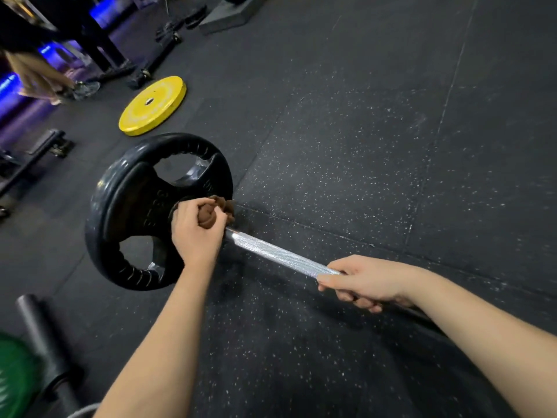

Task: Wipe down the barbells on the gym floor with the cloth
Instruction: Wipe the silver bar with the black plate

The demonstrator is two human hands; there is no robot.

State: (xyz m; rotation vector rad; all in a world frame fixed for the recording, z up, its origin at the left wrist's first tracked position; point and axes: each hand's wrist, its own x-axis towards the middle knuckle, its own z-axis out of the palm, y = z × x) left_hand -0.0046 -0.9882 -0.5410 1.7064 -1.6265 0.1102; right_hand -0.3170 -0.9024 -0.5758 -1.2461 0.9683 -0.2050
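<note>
The left hand, fingers curled tight round the brown cloth, held it wrapped about the barbell beside the black plate. The right hand gripped the knurled shaft, apparently steadying it on the gym floor.

The left hand grips a brown cloth around the barbell just beside its black plate; the right hand grips the bar's knurled part; a yellow plate lies flat on the speckled floor beyond.
</note>
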